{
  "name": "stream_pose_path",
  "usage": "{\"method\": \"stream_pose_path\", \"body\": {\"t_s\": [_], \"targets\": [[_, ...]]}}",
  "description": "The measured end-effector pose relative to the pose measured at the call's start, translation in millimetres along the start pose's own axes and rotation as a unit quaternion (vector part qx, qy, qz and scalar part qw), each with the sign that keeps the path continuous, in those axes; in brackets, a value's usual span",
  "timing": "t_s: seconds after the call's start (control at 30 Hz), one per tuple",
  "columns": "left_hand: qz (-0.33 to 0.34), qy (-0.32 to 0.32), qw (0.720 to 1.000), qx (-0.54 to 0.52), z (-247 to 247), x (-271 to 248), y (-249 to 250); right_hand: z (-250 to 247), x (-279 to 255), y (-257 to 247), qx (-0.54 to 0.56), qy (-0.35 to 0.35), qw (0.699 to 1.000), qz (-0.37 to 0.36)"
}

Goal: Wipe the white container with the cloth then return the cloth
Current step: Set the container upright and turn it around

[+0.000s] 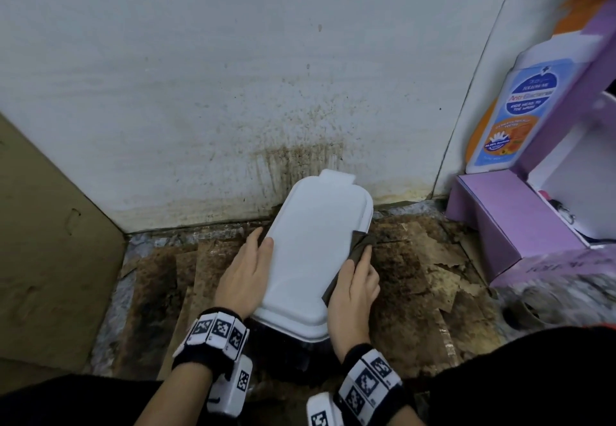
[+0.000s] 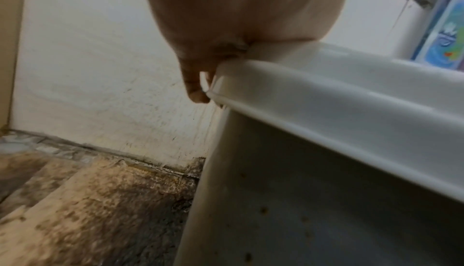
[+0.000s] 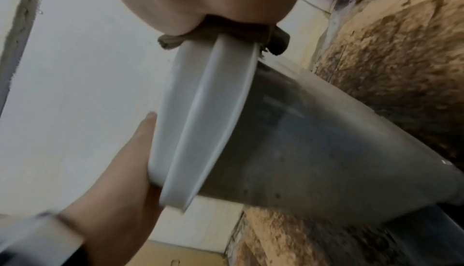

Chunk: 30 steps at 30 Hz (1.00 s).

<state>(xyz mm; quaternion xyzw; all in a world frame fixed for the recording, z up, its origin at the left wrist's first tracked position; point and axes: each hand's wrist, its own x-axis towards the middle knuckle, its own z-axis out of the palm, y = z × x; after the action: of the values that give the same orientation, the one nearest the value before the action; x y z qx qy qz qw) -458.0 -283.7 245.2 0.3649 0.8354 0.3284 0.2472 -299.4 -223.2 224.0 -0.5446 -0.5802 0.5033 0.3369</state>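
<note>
The white container point(image 1: 313, 252) stands on the dirty floor close to the wall, its white lid on top and a greyish body below point(image 3: 314, 151). My left hand point(image 1: 260, 242) holds the lid's left edge, thumb on top and fingers down the side; a fingertip point(image 2: 198, 95) hooks over the rim. My right hand point(image 1: 360, 259) grips a dark brown cloth point(image 1: 358, 245) and presses it against the lid's right edge. In the right wrist view the cloth point(image 3: 276, 40) is bunched between my palm and the rim.
A stained white wall point(image 1: 233, 75) rises just behind the container. A purple box shelf point(image 1: 500, 219) with a blue-labelled wash bottle point(image 1: 510, 115) stands at the right. Brown cardboard point(image 1: 43, 242) leans at the left. Torn, grimy cardboard point(image 1: 416, 259) covers the floor.
</note>
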Motion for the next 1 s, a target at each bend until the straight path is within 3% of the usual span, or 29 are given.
{"method": "stream_pose_path", "body": {"t_s": [0.07, 0.13, 0.3, 0.47, 0.6, 0.77, 1.0], "targets": [[-0.021, 0.056, 0.998, 0.031, 3.4, -6.1, -2.2, -5.5, 19.3, -8.9, -0.002, -0.031, 0.999, 0.004], [-0.069, 0.098, 0.993, -0.006, 9.2, -14.3, -2.0, -13.3, 44.1, -20.6, 0.013, -0.058, 0.998, 0.011], [-0.182, 0.11, 0.974, -0.081, 23.2, -37.6, 7.6, -26.2, 105.9, -38.7, -0.01, -0.094, 0.995, 0.026], [-0.202, 0.102, 0.965, -0.13, 29.3, -45.2, -2.0, -29.1, 154.8, -38.7, 0.04, -0.148, 0.988, -0.01], [-0.17, 0.12, 0.959, -0.19, 27.3, -47.9, -6.3, -31.8, 161.3, -37.0, 0.058, -0.154, 0.986, -0.007], [-0.136, 0.111, 0.964, -0.202, 10.1, -46.8, -8.0, -28.3, 154.1, -22.0, 0.047, -0.118, 0.992, -0.022], [-0.074, 0.057, 0.978, -0.184, -33.2, -19.9, -14.0, -30.1, 82.6, -16.7, 0.067, 0.082, 0.994, -0.016]]}}
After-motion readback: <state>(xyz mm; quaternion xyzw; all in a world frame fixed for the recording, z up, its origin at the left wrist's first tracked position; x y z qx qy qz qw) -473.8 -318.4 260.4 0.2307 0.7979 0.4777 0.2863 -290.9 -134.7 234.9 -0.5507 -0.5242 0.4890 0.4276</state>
